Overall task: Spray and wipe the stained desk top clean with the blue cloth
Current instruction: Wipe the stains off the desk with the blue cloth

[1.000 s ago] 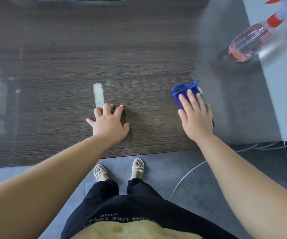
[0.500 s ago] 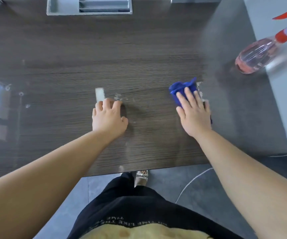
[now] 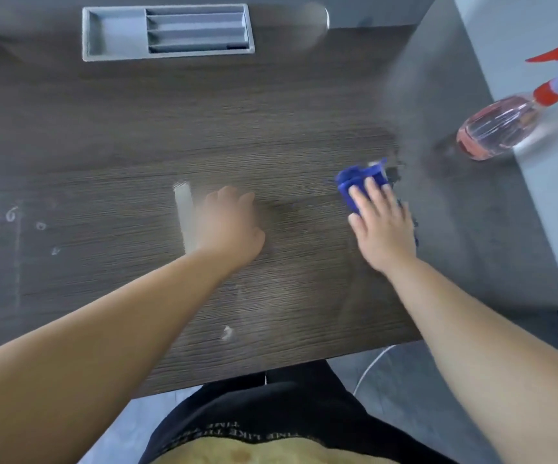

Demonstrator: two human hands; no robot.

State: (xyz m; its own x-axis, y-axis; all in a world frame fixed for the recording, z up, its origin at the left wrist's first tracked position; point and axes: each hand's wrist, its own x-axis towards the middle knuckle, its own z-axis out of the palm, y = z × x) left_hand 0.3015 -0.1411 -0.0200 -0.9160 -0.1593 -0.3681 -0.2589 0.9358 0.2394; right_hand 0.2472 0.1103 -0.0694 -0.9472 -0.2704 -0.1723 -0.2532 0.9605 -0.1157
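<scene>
Left hand (image 3: 229, 222) blurred, palm down, right hand (image 3: 383, 226) flat, fingers spread, both arms outstretched

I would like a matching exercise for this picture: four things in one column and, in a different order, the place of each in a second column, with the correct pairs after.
Things:
1. blue cloth
2. spray bottle
3. white streak
4. grey tray

Places:
A. at the far edge of the desk
B. under the right hand
C. just left of the left hand
D. at the right end, by the pale wall

Pairs: 1-B, 2-D, 3-C, 4-A
</scene>
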